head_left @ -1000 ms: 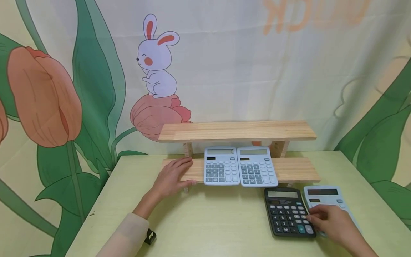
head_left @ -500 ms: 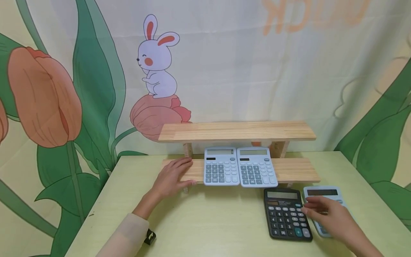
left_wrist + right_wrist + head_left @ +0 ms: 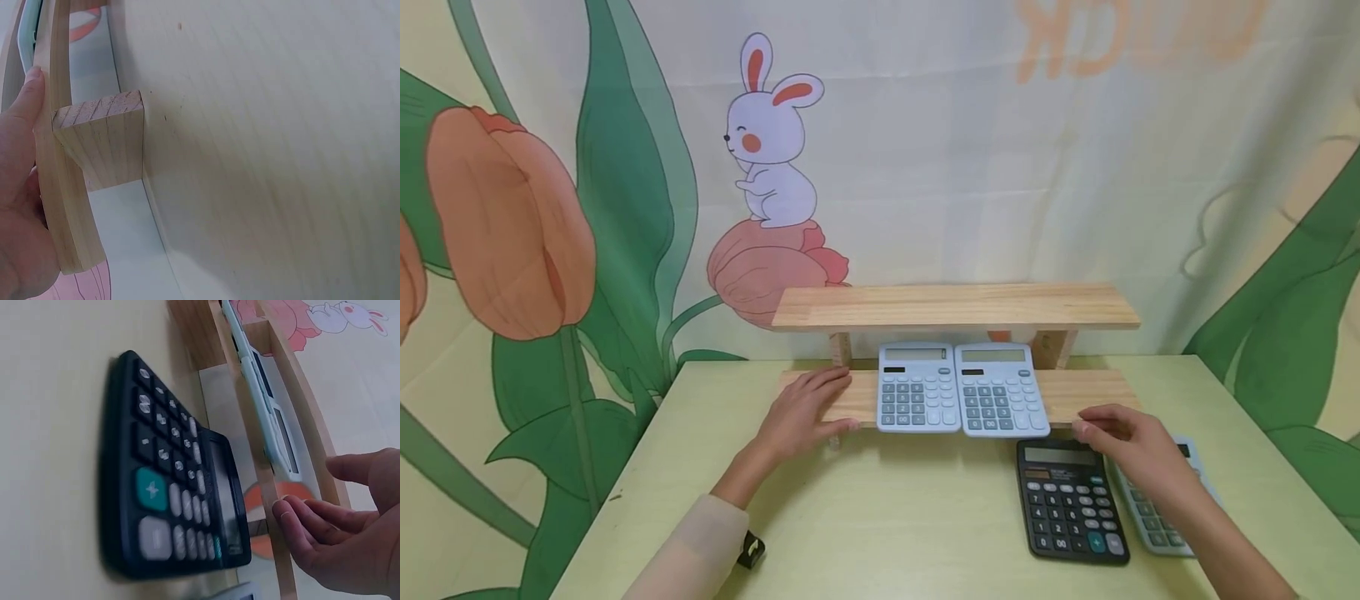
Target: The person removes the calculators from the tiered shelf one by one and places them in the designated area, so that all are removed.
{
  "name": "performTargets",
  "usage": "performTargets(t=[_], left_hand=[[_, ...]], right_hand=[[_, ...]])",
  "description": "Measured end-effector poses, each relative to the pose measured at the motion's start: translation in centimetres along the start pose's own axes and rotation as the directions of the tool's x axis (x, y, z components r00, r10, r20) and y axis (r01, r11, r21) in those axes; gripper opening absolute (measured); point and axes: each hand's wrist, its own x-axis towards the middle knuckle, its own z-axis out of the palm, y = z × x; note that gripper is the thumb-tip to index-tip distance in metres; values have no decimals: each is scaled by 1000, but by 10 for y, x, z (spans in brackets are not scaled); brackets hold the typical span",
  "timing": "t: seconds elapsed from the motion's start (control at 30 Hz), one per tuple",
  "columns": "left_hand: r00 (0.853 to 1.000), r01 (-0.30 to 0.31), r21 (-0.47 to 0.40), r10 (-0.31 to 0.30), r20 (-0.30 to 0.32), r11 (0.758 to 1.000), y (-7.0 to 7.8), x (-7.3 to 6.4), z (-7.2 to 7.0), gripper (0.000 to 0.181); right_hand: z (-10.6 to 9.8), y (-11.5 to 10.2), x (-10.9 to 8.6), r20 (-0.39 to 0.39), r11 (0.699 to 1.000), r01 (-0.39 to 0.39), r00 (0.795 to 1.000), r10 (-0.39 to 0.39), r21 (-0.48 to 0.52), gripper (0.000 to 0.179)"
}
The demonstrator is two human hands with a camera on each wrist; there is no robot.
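Observation:
In the head view my left hand (image 3: 805, 417) rests on the left end of the wooden two-tier shelf's lower board (image 3: 850, 410). Its thumb lies by the front edge, as the thumb (image 3: 28, 97) also shows in the left wrist view. Two light blue calculators (image 3: 917, 387) lean side by side on that board. My right hand (image 3: 1138, 446) is at the board's right front edge, fingers loosely bent and holding nothing; whether the fingertips touch the wood I cannot tell. Below it a black calculator (image 3: 1071, 504) lies on the table, beside another light blue calculator (image 3: 1161, 521) partly hidden by my arm.
The shelf's upper board (image 3: 955, 307) spans above the calculators. A small black object (image 3: 750, 550) lies by my left sleeve on the pale green table (image 3: 880, 525). Behind hangs a printed cloth (image 3: 955, 167) with a rabbit and tulips.
My right hand has moved from beside the black calculator up and left to the lower board's edge. The black calculator shifted slightly left and turned a little. My left hand stays put.

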Motion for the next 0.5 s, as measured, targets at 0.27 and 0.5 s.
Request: performTargets(t=[0.27,0.5], left_hand=[[999,19,-6,-19,32,1000,1,1,1,80],[1000,14,8,-14,27,1000,0,1,-1,79]], right_hand=[[17,-3,18,-48,999,-30,998,30,-9,50],[32,-6,20,-92,999,-29,995,33,35,41]])
